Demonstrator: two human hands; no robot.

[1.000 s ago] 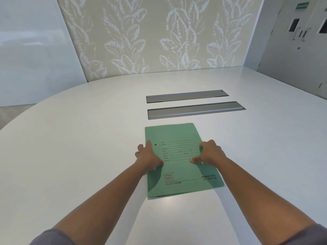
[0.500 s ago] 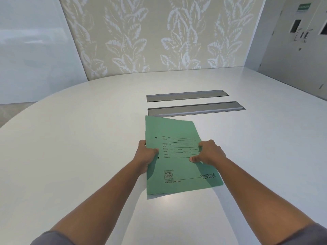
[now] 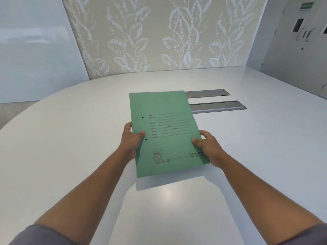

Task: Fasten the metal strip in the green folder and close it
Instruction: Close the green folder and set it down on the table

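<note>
The green folder (image 3: 164, 121) is closed, with printed form lines and two punch holes near its left edge. It is raised off the white table (image 3: 70, 147) and tilted, its far edge higher. My left hand (image 3: 131, 140) grips its left edge, thumb on the cover. On the opposite side, my right hand (image 3: 208, 147) holds the right edge, thumb on top. The metal strip is hidden inside the folder.
Two grey metal cable hatches (image 3: 217, 106) are set into the table behind the folder, partly covered by it. A leaf-patterned wall panel (image 3: 159, 36) stands beyond the table's far edge. A grey double door (image 3: 304, 32) is at the far right.
The folder lay flat on the table under both hands; both hands have gripped its side edges and lifted it up and toward me, so it now covers part of the hatches.
</note>
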